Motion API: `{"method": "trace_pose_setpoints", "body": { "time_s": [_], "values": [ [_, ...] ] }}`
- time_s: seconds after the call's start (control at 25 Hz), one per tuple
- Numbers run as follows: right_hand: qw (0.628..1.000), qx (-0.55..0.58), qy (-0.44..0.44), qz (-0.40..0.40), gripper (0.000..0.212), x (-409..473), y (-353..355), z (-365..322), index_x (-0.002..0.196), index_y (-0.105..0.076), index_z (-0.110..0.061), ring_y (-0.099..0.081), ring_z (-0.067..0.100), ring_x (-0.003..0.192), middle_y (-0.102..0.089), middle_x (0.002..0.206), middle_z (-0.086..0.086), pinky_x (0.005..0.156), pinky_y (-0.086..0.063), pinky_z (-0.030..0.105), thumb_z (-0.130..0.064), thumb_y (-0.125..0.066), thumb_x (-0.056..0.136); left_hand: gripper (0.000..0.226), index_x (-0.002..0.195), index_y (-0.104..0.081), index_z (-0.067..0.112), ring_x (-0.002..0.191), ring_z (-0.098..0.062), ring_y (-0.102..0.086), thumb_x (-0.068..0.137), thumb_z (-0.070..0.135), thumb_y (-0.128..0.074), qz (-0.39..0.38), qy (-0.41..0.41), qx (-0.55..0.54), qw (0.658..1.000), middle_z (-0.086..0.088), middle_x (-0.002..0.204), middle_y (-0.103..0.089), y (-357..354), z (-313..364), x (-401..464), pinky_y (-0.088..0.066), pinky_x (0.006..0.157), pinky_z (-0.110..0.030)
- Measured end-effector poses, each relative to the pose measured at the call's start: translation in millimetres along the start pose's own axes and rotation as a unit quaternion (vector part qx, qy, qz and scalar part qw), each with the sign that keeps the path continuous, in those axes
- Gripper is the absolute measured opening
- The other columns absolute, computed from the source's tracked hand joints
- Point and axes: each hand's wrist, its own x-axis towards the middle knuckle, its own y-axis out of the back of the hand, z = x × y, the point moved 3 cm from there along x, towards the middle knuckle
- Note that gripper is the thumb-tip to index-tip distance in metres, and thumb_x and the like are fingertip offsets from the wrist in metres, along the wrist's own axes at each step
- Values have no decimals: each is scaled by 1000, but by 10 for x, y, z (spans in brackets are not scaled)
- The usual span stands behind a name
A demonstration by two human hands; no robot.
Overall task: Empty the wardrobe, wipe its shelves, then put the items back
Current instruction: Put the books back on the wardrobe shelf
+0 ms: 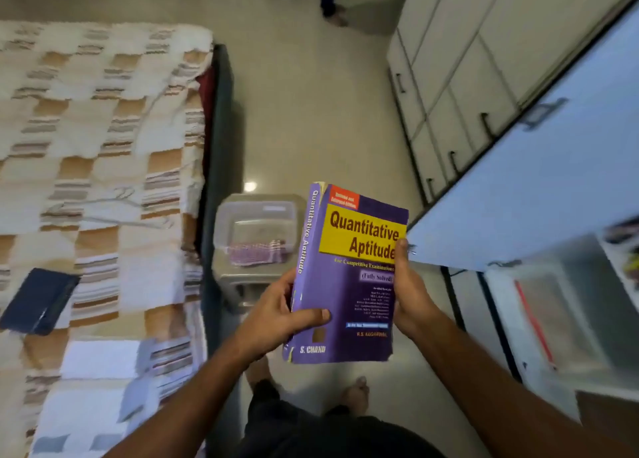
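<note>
Step in hand: judged to be the emptying of the wardrobe, since a book is held in the air between the open wardrobe and the bed; a return trip cannot be ruled out.
Book: a thick purple paperback, held upright with its front cover turned to the camera, over the floor and clear of every surface.
Left grip: the left hand is wrapped round the spine edge, with the thumb laid across the lower front cover.
Right grip: the right hand is closed on the opposite long edge, the thumb set against the cover; the other fingers are hidden behind the book.
Wardrobe: seen at the right with its pale door swung open; items on the shelves are seen only as blur, and whether the shelves are wiped cannot be told.
Next move: a bare patch of bed is called for, and the book is to be laid flat there so that the heavy block does not tip.
Already on the bed: a dark blue flat item, white papers and wire hangers are seen on the checked cover.
In the way: a clear plastic box stands on the floor just beside the bed frame, directly under the carrying path, and the open door narrows the passage.
Also seen: white drawers along the far wall, and another person's foot at the top edge.
</note>
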Motion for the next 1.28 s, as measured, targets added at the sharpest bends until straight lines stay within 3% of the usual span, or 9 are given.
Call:
{"method": "trace_pose_setpoints", "body": {
  "time_s": [0.24,0.4,0.6,0.68,0.76,0.92,1.0,1.12,1.28],
  "values": [
    [963,119,78,230,69,-117,1494,-259,87,-77,-17,-74,30,86,-78,88,6,87,-58,48,-74,-39,91,59,128,-55,25,97,-26,-74,76,18,-81,-119,-84,140,979,-1,116,-74,-1511,193,523,-60,82,-51],
    [945,170,113,258,77,-200,2180,-397,90,-76,-17,-74,26,84,-78,86,3,77,-57,35,-82,-36,80,44,114,-56,26,74,-24,-70,75,32,-76,-178,-197,280,923,6,95,-74,-2163,351,853,-57,67,-43],
    [912,266,138,282,70,-254,2733,-522,120,-70,-15,-71,27,103,-75,112,8,101,-51,49,-73,-45,90,32,95,-47,41,55,-13,-50,72,48,-70,-263,-270,348,858,18,74,-61,-2666,577,1291,-45,54,-30],
    [889,320,145,294,87,-146,2948,-524,130,-66,-17,-63,35,118,-66,129,15,108,-43,57,-82,-60,72,32,86,-40,41,53,-11,-42,72,49,-68,-293,-280,364,839,16,67,-51,-2905,598,1437,-36,51,-26],
    [863,379,152,297,97,-120,3150,-532,131,-64,-19,-62,36,119,-65,130,14,108,-44,55,-86,-64,61,34,85,-39,36,55,-11,-45,71,52,-66,-319,-279,391,817,16,67,-52,-3166,543,1556,-38,53,-26],
    [816,395,196,374,46,-259,3685,-756,104,-59,-31,-66,19,87,-68,101,0,79,-51,38,-70,-35,94,46,105,-46,35,85,-5,-63,73,61,-66,-402,-212,414,789,22,101,-64,-3672,403,1730,-54,70,-32],
    [802,386,212,403,46,-205,4217,-940,104,-59,-30,-70,15,81,-72,91,-5,76,-50,36,-63,-28,100,52,118,-45,43,100,4,-60,75,65,-64,-410,-194,416,788,26,114,-61,-3872,412,1826,-55,80,-28],
    [810,304,196,462,60,-73,5044,-1253,109,-64,-22,-70,26,98,-72,98,3,82,-49,35,-70,-30,97,52,125,-43,48,101,4,-60,83,51,-72,-367,-189,415,811,23,114,-61,-3987,517,1999,-56,81,-26],
    [831,174,177,498,55,117,5918,-1744,77,-61,-23,-68,14,69,-70,77,2,69,-53,29,-63,-32,100,46,126,-45,46,95,-1,-66,89,37,-72,-310,-174,417,836,20,110,-64,-4181,620,2162,-59,76,-26]
  ]
}}
